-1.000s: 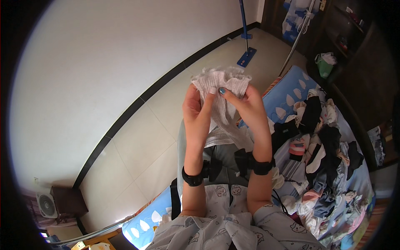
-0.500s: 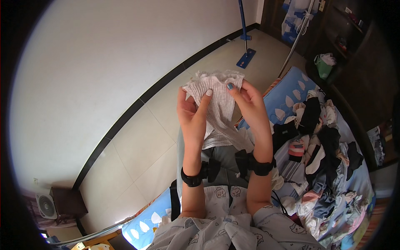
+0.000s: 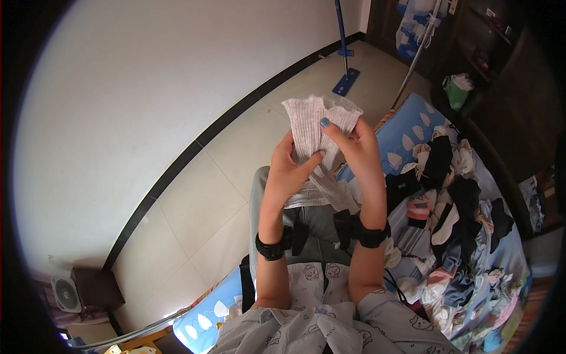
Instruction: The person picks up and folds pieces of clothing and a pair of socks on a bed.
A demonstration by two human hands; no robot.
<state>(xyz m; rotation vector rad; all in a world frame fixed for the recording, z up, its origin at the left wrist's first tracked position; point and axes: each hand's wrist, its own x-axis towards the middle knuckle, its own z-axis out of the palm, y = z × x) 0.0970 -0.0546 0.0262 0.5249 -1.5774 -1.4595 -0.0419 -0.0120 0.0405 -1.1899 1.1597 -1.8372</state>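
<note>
Both hands were raised in front of the person, above the lap, with a pale ribbed sock [image 3: 315, 127] held between them. The left hand [image 3: 288, 171] had its grip pinched on the lower part of the sock, thumb pressed flat against the ribbed fabric from the front. The right hand [image 3: 358, 143] pinched the sock's upper right edge, a finger with a teal-painted nail laid across the cloth near its frilled cuff. The sock stood roughly upright, cuff on top, its lower end trailing down toward a second pale ribbed piece [image 3: 321, 192] draped over the person's knee. Each wrist carried a black band [image 3: 272, 246].

A bed with a blue patterned sheet [image 3: 407, 133] lay to the right, and a heap of mixed socks and small garments [image 3: 457, 218] covered it along its near edge. A blue flat mop [image 3: 345, 79] stood on the tiled floor [image 3: 200, 200] by the wall, well apart from the hands
</note>
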